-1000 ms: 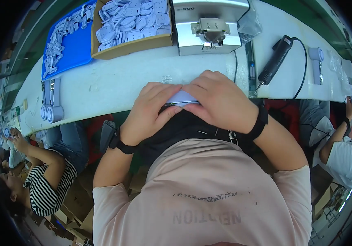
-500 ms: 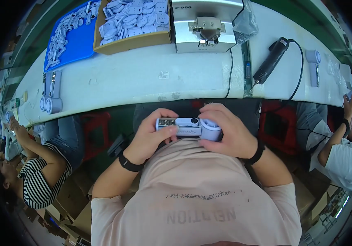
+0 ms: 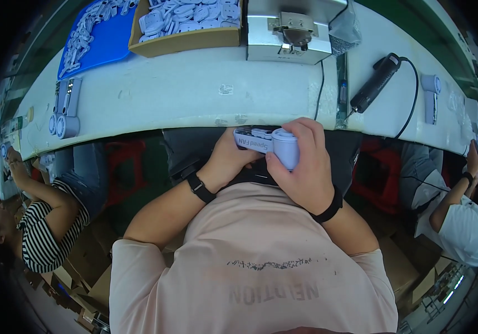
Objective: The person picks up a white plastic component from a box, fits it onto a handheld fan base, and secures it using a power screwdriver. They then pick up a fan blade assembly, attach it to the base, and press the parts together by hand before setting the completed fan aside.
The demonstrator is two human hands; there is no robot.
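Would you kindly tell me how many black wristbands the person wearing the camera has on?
2: one black wristband on the left wrist, another on the right, both hands gripping the white handheld device.

Fan part (image 3: 269, 145) held below table edge (image 3: 194, 119), cardboard box (image 3: 186, 33) left of machine (image 3: 289, 30), screwdriver (image 3: 375, 83) right.

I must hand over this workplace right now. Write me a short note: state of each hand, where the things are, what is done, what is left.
Left hand: grips the handle end of the small white handheld fan, held over the lap near the bench edge.
Right hand: wrapped around the round head end of the same fan.
Things: cardboard box of white parts and grey fixture machine at the far side of the bench; black electric screwdriver to the right; two finished-looking fans lying at the left.
Done: fan looks assembled in one piece.
Left: cannot tell which step remains; the fan is not yet set down on the bench.
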